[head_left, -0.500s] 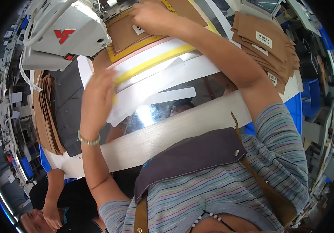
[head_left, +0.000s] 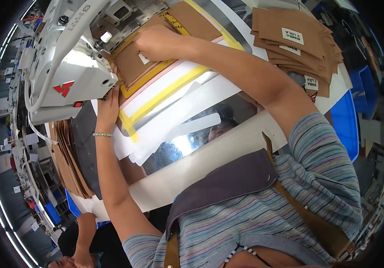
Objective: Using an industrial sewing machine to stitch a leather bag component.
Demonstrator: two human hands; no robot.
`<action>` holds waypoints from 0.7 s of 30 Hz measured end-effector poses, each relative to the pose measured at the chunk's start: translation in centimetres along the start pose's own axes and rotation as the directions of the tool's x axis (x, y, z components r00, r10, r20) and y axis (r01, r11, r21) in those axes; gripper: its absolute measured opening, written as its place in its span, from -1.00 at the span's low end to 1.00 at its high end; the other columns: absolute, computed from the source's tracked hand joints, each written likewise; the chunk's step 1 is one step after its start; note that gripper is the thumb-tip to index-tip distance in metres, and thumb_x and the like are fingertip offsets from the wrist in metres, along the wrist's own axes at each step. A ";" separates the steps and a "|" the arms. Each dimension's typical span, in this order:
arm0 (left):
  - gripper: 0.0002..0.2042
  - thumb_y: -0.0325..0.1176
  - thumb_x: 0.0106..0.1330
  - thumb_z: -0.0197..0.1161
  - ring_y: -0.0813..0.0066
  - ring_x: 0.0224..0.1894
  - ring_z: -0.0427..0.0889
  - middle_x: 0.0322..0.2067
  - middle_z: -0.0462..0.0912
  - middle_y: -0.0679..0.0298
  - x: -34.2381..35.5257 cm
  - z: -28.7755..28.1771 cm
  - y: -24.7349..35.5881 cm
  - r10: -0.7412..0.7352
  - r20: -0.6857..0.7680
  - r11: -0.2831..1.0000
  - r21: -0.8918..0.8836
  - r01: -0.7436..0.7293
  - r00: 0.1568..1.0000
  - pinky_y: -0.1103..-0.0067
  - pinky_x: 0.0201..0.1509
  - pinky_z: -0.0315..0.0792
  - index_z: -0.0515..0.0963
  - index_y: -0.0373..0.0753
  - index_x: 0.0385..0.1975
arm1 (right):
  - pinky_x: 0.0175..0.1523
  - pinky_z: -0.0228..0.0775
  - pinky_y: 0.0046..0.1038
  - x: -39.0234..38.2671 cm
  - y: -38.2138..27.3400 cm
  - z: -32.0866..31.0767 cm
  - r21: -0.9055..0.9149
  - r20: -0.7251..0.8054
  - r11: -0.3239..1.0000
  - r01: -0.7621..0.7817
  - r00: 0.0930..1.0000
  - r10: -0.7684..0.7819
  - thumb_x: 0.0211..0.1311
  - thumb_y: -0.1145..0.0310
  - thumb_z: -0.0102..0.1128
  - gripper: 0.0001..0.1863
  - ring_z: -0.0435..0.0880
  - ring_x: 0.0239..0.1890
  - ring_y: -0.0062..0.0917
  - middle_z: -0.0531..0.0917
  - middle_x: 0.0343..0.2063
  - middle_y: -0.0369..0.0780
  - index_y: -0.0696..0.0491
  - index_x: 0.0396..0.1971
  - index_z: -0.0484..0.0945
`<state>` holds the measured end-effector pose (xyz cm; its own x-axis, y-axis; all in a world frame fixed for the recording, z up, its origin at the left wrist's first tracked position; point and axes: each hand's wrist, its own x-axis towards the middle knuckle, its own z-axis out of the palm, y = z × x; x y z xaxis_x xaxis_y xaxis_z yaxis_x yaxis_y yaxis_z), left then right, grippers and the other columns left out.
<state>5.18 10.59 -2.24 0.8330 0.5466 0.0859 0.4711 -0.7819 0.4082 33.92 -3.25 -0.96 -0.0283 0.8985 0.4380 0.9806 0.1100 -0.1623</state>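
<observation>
1. Curls the right hand (head_left: 155,43), fingers bunched together, over the brown panel (head_left: 128,61) inside the yellow frame (head_left: 174,22); cannot tell whether pinching or only pressing.
2. Stretches the left hand (head_left: 109,105) to the frame's left end, fingers partly hidden by the white machine head (head_left: 78,67); cannot tell whether closed on anything.
3. Shows a white label (head_left: 143,58) on that panel, within the frame, just beside the right fingers. Seems laid in but not yet let go; too small to make out any stitching.
4. Has yellow tape (head_left: 169,90), loose white strips (head_left: 196,125) and a shiny metal plate (head_left: 160,156) on the frame's near side.
5. Has labelled brown pieces (head_left: 312,42) fanned on the counter (head_left: 169,181), right of the frame, apparently done; has more brown pieces (head_left: 69,161) to its left, showing no labels, perhaps left to handle.
</observation>
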 end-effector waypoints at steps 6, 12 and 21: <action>-0.64 -0.39 0.55 0.15 -0.06 0.29 0.56 0.27 0.60 -0.04 2.1 -0.1 -3.0 0.639 0.082 0.628 0.519 -0.580 0.765 0.19 0.46 0.35 0.59 -0.33 0.27 | 0.04 0.62 -0.16 0.2 -0.5 -0.5 0.079 0.078 0.996 -0.045 0.996 0.039 0.23 0.40 0.29 -0.81 0.71 0.05 -0.25 0.79 -0.17 -0.17 -0.04 -0.27 0.86; -0.65 -0.46 0.52 0.16 0.10 0.34 0.56 0.29 0.61 0.06 3.5 0.0 -1.2 0.650 -0.076 0.740 0.288 -0.608 0.756 0.28 0.47 0.38 0.59 -0.29 0.25 | 0.26 0.47 -0.20 -1.1 -1.9 -0.2 0.354 -0.068 0.907 0.228 0.974 -0.218 0.29 0.38 0.31 -0.80 0.62 0.19 -0.35 0.73 0.04 -0.29 -0.06 -0.18 0.85; -0.65 -0.56 0.51 0.17 0.30 0.33 0.58 0.30 0.64 0.16 4.9 -0.1 -1.1 0.220 -0.067 0.964 -0.135 -0.227 0.973 0.45 0.46 0.36 0.61 -0.25 0.25 | 0.36 0.40 -0.21 -1.6 -3.0 0.1 0.350 0.058 0.892 0.287 0.943 -0.327 0.31 0.48 0.23 -0.59 0.62 0.23 -0.33 0.71 0.15 -0.30 -0.22 0.08 0.81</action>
<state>8.69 14.17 -2.24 0.8949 0.3799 0.2343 0.2257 -0.8381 0.4967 31.00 -4.97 -1.23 -0.3584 0.8363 0.4149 0.7982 0.5050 -0.3284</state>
